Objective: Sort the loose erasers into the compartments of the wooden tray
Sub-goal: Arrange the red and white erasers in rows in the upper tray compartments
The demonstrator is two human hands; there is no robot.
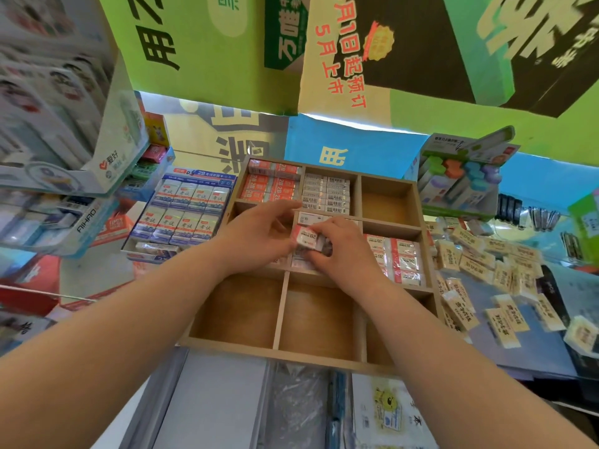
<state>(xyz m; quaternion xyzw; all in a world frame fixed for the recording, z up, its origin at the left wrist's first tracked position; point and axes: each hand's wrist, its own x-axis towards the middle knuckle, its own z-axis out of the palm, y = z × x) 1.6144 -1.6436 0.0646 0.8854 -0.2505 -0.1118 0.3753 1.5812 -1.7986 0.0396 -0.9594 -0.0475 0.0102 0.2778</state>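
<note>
Matt, bare wooden tray (227, 346); erasers (308, 238) in glossy plastic wrap with paper sleeves (catching the light); printed cardboard box (181, 215) alongside.

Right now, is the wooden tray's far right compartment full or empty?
Empty: the far right compartment shows only its bare wooden floor.
</note>
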